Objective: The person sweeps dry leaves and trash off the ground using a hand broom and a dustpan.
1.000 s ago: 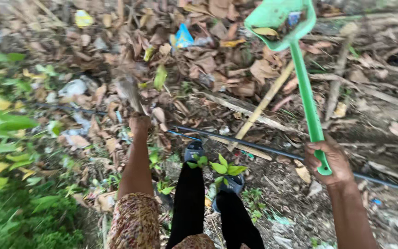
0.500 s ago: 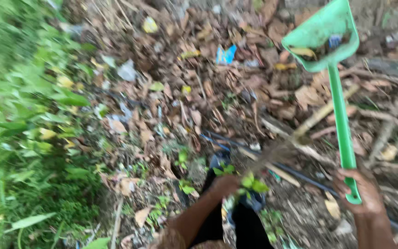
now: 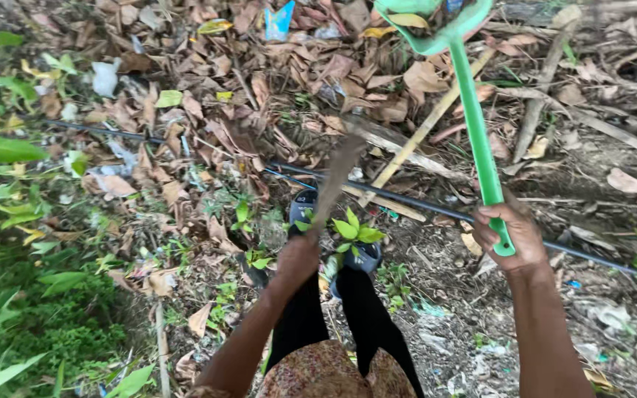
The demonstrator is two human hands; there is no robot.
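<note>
right fingers (image 3: pixel 497 221): wrapped tight round the lower end of the green dustpan handle (image 3: pixel 476 133), centre right
dustpan scoop (image 3: pixel 436 21): top edge of frame, leaves and scraps inside
left hand (image 3: pixel 298 256): closed on a blurred stick-like tool (image 3: pixel 337 180), lower centre
step: looks like sweeping litter toward the scoop
next: probably needs the scoop lowered onto the dry leaves (image 3: pixel 208 110)

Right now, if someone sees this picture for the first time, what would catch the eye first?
The bright green long-handled dustpan stands out most: the right hand grips its handle end, and its scoop at the top edge holds leaves. The left hand holds a blurred stick-like tool over the dry brown leaf litter. A thin black hose crosses the ground by the feet.
</note>
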